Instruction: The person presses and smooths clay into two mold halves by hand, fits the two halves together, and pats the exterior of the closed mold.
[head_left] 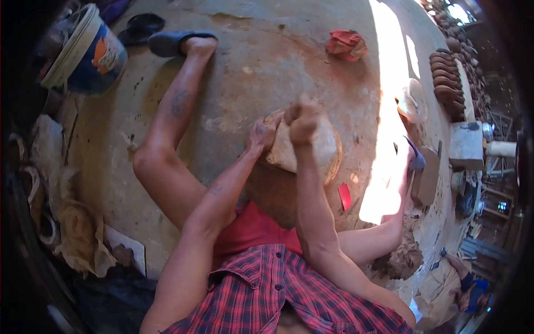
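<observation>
A round, pale, thick disc (328, 150), perhaps a board or a wheel head, lies between my legs. My left hand (261, 136) is at its left edge, with the fingers curled against the rim. Above the disc my right hand (303, 119) is closed in a fist and a little smeared by motion. Whatever it may hold is hidden by the fingers. On the floor, right of the disc, lies a small flat red piece (345, 197).
A crumpled red bag (347, 45) lies ahead. A bucket (92, 61) stands at far left. At right are a clay block (425, 178), a clay lump (406, 256) and stacked brown clay pieces (446, 83). A person (473, 292) sits at lower right.
</observation>
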Demonstrator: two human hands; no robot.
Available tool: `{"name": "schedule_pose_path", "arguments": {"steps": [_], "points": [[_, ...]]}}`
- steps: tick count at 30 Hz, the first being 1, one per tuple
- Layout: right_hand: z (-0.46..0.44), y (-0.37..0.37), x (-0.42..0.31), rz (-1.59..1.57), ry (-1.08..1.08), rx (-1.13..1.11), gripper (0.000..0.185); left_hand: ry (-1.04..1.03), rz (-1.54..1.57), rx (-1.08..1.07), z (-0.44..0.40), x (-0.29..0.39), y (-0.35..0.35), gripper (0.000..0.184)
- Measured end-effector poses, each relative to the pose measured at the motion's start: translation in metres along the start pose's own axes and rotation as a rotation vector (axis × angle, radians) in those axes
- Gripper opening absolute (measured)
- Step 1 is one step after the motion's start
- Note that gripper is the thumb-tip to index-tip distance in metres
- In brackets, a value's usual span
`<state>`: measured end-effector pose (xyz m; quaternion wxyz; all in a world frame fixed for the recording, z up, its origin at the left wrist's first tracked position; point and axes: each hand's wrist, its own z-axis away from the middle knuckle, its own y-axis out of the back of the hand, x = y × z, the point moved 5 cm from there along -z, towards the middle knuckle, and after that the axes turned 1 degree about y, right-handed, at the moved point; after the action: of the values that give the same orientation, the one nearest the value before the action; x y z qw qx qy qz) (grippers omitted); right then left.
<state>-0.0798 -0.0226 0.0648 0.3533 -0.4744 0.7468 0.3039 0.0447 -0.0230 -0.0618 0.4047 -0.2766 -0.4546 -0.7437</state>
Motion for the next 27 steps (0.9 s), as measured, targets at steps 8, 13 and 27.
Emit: {"name": "schedule_pose_path", "arguments": {"steps": [8, 13, 27], "points": [[-0.021, 0.067, -0.002, -0.055, -0.129, 0.189, 0.027, 0.044, -0.037, -0.02, -0.004, 0.002, -0.001, 0.089], [-0.042, 0.149, -0.016, -0.509, -0.158, 0.334, 0.026, 0.202, -0.079, 0.084, 0.021, 0.024, -0.003, 0.116], [0.06, 0.153, 0.073, -0.374, -0.419, 0.308, 0.018, 0.099, 0.03, 0.044, -0.017, 0.011, -0.011, 0.114]]}}
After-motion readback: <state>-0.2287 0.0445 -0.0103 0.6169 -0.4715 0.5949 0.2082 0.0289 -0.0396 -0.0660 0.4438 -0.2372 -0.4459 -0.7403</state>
